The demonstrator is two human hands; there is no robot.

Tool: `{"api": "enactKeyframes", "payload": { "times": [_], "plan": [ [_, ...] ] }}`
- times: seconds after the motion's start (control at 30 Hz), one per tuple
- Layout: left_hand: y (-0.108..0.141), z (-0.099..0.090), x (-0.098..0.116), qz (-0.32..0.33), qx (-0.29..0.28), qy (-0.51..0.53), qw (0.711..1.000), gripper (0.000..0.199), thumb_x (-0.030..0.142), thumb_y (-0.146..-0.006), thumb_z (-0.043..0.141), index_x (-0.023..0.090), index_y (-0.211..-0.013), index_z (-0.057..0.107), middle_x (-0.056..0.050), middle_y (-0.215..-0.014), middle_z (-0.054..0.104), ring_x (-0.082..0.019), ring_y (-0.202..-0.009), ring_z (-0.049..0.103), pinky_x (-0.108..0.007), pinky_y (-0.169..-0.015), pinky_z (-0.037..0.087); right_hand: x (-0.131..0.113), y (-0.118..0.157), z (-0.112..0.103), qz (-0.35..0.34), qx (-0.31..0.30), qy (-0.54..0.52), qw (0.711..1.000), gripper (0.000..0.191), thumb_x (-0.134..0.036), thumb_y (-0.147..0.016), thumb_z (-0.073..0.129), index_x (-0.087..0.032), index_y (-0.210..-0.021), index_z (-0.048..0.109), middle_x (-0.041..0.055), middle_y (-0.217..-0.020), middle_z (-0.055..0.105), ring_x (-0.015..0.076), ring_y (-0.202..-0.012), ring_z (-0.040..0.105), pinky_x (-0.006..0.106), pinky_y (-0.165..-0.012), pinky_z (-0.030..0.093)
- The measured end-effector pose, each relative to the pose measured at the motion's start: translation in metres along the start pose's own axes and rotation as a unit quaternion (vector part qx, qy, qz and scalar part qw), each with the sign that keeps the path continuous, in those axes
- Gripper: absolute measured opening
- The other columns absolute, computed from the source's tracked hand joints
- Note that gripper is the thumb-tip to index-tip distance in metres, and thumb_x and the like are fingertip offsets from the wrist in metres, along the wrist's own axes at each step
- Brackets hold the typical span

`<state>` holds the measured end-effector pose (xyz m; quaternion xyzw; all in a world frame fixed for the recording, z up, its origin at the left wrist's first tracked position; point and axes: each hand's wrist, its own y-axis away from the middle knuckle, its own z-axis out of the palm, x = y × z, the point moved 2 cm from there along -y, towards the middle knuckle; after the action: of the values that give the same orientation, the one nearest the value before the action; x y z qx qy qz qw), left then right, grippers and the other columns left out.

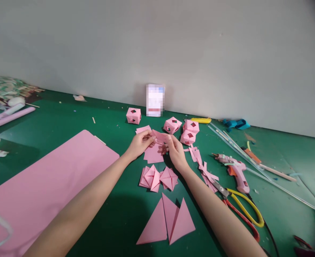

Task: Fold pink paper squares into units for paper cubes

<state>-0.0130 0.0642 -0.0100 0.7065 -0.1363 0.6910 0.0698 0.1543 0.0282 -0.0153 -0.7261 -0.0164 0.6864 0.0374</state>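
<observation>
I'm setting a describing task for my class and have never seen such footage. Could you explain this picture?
There is no machine here, just a person's two bare hands. The one picture comes from a camera on the person's head, looking forward and down, so both arms reach in from the bottom.

The left hand and right hand hold a piece of pink paper between them. On the green table are four pink boxes with holes, small folded pieces, larger triangles and, to the left, a big sheet. To the right lie scissors and a glue gun.
</observation>
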Motion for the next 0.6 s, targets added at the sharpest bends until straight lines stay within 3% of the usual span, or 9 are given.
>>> {"api": "enactKeyframes", "payload": {
  "times": [0.1, 0.27, 0.37, 0.47, 0.6],
  "plan": [
    [0.0006, 0.0005, 0.0017, 0.002, -0.004, -0.006, 1.000, 0.029, 0.044, -0.084, 0.070, 0.016, -0.084, 0.062, -0.003, -0.076, 0.070, -0.014, -0.067, 0.066, -0.029, -0.068, 0.056, 0.0009, -0.0021, -0.0008, 0.015, 0.001, -0.066, 0.998, 0.050, -0.068, -0.091, 0.049, -0.022, -0.104, 0.067, -0.0010, -0.058, 0.064, 0.0201, -0.054, 0.065, 0.032, -0.055, 0.054],
    [0.0001, 0.0007, 0.0033, 0.008, 0.007, -0.004, 1.000, 0.030, 0.042, -0.082, 0.072, 0.017, -0.095, 0.065, -0.007, -0.095, 0.072, -0.019, -0.083, 0.070, -0.030, -0.070, 0.057, 0.0031, -0.0037, -0.0022, 0.000, 0.008, -0.033, 0.999, 0.033, -0.053, -0.088, 0.061, -0.021, -0.087, 0.069, 0.0036, -0.076, 0.072, 0.0207, -0.069, 0.068, 0.034, -0.069, 0.056],
    [-0.0014, -0.0012, 0.0020, 0.014, 0.023, -0.004, 1.000, 0.038, 0.048, -0.083, 0.069, 0.016, -0.103, 0.065, -0.008, -0.095, 0.072, -0.021, -0.088, 0.070, -0.030, -0.071, 0.056, 0.0037, -0.0034, -0.0029, -0.013, 0.010, -0.009, 1.000, 0.021, -0.041, -0.083, 0.069, -0.021, -0.090, 0.070, 0.0060, -0.093, 0.074, 0.0219, -0.085, 0.070, 0.034, -0.077, 0.056],
    [-0.0029, -0.0033, -0.0003, 0.020, 0.025, -0.011, 0.999, 0.043, 0.052, -0.086, 0.065, 0.015, -0.106, 0.066, -0.009, -0.097, 0.073, -0.022, -0.090, 0.070, -0.032, -0.077, 0.056, 0.0050, -0.0035, -0.0035, -0.021, 0.003, -0.009, 1.000, 0.021, -0.032, -0.077, 0.071, -0.021, -0.094, 0.067, 0.0077, -0.105, 0.073, 0.0226, -0.091, 0.069, 0.033, -0.077, 0.055],
    [-0.0021, -0.0031, -0.0027, 0.030, 0.021, -0.030, 0.999, 0.039, 0.042, -0.076, 0.078, 0.016, -0.103, 0.066, -0.010, -0.107, 0.073, -0.023, -0.099, 0.070, -0.034, -0.087, 0.056, 0.0059, -0.0038, -0.0040, -0.039, 0.004, 0.015, 0.999, 0.027, -0.031, -0.077, 0.071, -0.021, -0.102, 0.065, 0.0089, -0.110, 0.071, 0.0220, -0.089, 0.068, 0.033, -0.075, 0.054]
  ]
}}
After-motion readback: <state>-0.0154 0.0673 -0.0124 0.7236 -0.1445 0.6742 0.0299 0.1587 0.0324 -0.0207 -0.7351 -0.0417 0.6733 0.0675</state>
